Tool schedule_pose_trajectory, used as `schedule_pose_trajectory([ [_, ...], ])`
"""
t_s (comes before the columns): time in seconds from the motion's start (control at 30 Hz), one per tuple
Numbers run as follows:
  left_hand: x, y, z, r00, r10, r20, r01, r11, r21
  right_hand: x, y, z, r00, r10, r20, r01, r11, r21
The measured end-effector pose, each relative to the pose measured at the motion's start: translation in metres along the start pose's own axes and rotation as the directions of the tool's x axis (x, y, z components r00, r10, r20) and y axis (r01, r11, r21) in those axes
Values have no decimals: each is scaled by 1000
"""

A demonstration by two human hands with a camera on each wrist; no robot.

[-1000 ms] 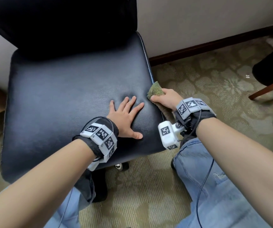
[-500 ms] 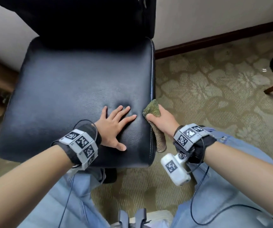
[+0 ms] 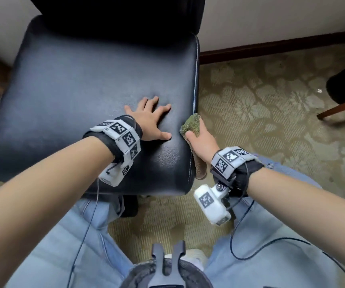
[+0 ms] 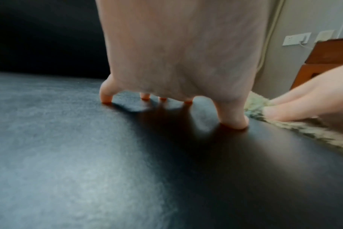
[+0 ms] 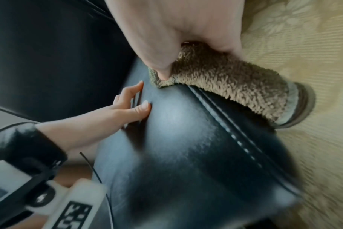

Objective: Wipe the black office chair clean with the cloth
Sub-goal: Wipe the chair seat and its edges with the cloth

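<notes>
The black office chair's leather seat [image 3: 84, 96] fills the upper left of the head view, its backrest dark behind it. My left hand [image 3: 150, 119] lies spread on the seat near its right edge, fingertips [image 4: 106, 99] and thumb pressing the leather. My right hand [image 3: 200, 138] grips a fuzzy olive-brown cloth [image 3: 191, 124] against the seat's right side, along the stitched seam [image 5: 239, 142]. The cloth [image 5: 225, 86] hangs down over that edge, thumb on top of it. The right hand's fingers are hidden behind the cloth.
Patterned beige carpet [image 3: 261, 104] lies right of the chair, with a dark baseboard [image 3: 271, 48] along the wall. Another chair's wooden leg [image 3: 342, 109] stands at far right. My knees in blue jeans [image 3: 271, 235] are close to the seat's front edge.
My right hand with the cloth has slid back along the seat's right edge toward the front corner. The left hand stays spread on the seat. My head view has shifted.
</notes>
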State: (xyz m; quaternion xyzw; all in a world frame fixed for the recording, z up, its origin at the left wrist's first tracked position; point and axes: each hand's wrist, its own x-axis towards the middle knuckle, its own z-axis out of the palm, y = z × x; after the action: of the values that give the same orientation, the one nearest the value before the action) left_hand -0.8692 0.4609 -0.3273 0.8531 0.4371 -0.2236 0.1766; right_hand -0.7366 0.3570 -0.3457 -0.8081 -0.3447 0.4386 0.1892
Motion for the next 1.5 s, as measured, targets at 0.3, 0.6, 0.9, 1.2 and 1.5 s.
schedule_pose_trajectory([
  [0.3, 0, 1, -4, 1000, -19, 24, 18, 1000, 26, -24, 27, 11, 998, -49, -32, 49, 999, 15],
  [0.6, 0, 11, -7, 995, -34, 98, 19, 989, 150, 54, -26, -19, 979, -108, -174, 93, 992, -91],
  [0.9, 4, 7, -4, 993, -21, 117, 6, 991, 134, 88, -35, -39, 991, -112, -72, 95, 975, -203],
  [1.2, 5, 6, -3, 994, -14, 109, 5, 996, 88, 32, 9, -14, 999, -45, 20, 48, 982, -180],
  [1.5, 8, 8, -3, 994, -20, 109, 17, 999, 29, 65, -29, -25, 994, -29, -102, 12, 987, -158],
])
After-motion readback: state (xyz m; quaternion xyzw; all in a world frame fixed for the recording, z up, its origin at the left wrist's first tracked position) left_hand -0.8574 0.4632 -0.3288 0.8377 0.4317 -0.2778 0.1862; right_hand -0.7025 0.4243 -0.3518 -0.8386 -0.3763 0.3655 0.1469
